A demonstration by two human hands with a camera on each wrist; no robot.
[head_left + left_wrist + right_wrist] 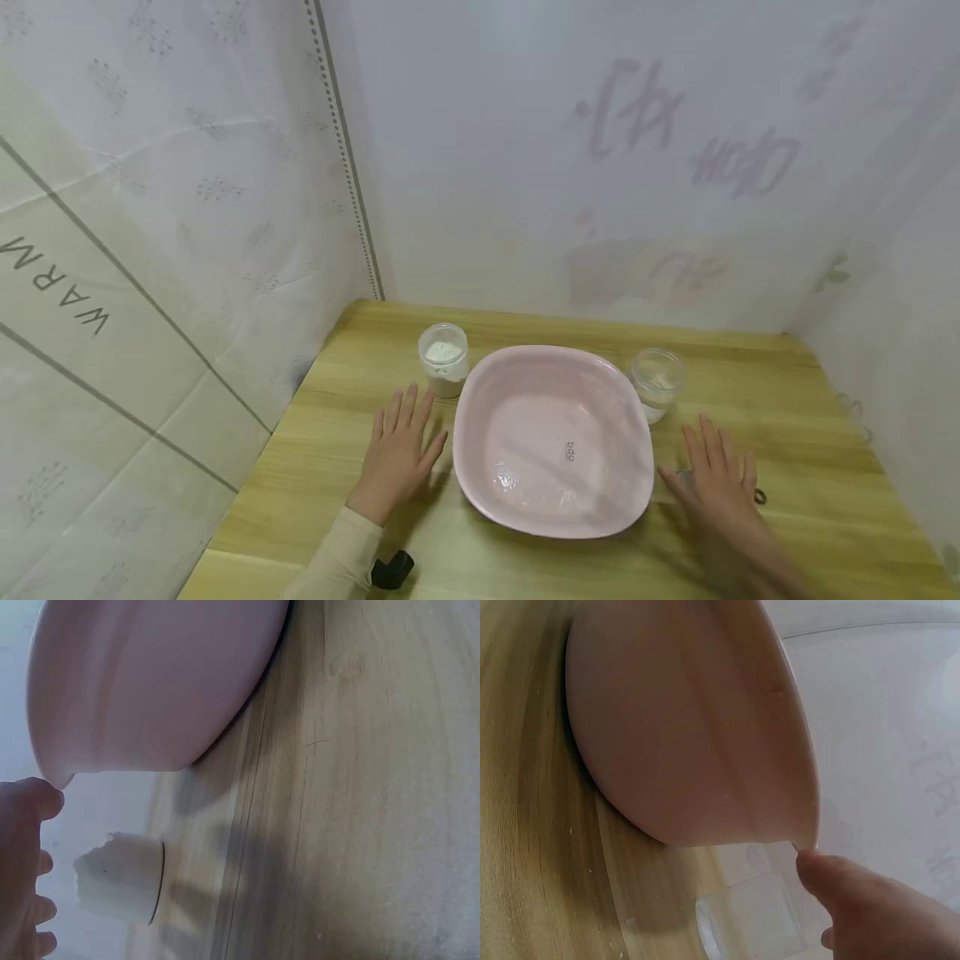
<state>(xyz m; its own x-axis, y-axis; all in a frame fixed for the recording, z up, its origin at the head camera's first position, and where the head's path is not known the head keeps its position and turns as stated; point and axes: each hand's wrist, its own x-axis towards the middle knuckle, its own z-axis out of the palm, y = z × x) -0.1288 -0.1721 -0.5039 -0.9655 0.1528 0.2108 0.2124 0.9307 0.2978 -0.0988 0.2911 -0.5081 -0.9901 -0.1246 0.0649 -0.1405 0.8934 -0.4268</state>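
Observation:
A pink plastic basin (pixel 551 442) stands on the wooden table between both hands, its inside wet-looking or glossy. On its left side, my left hand (pixel 397 454) is spread with straight fingers, holding nothing. Just beyond those fingertips is a clear jar of white powder (pixel 444 358), whose powder also shows in the left wrist view. To the basin's right, my right hand (pixel 722 487) is likewise spread and holds nothing. A clear jar (pixel 657 383) stands behind it, close to the basin; its contents are hard to make out. Partly hidden beneath the right hand lies a thing with a small dark ring (pixel 761 497).
Pale printed sheeting (pixel 525 167) closes off the back and sides of the wooden table (pixel 300 500). A black object (pixel 392 571) shows beside the left sleeve near the front edge.

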